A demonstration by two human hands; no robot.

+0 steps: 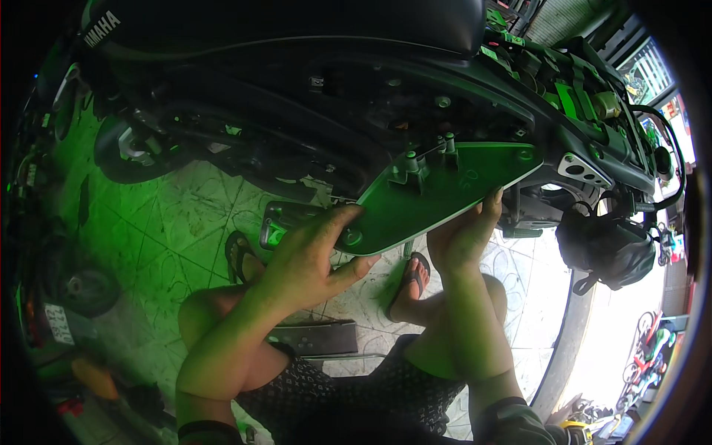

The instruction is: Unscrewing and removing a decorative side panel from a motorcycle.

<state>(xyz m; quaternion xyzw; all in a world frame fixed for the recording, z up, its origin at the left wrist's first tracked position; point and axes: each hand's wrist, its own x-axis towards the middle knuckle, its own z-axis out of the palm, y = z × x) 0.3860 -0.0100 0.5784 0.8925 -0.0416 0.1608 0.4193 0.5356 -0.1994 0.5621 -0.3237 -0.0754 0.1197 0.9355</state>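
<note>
Between both hands I hold a dark, roughly triangular plastic side panel (pixel 437 194), tilted against the side of a black motorbike (pixel 245 81). Its visible face carries mounting posts near the upper edge and a round boss at each of two corners. My left hand (pixel 315 256) grips the lower left corner, thumb below and fingers at the edge above. My right hand (pixel 467 231) supports the lower right edge from beneath, its fingers partly hidden behind the panel. Above the panel lies a recess in the bodywork with holes and clips. Whether any post touches the bike I cannot tell.
At the right, a silver bracket with holes (pixel 582 169) and a black bag (pixel 608 241) hang on the bike. Exposed parts and wiring (pixel 575 96) show at its upper right. A low stool (pixel 319 337) lies beneath me on the tiled floor (pixel 185 245). Another vehicle's wheel (pixel 89 289) stands left.
</note>
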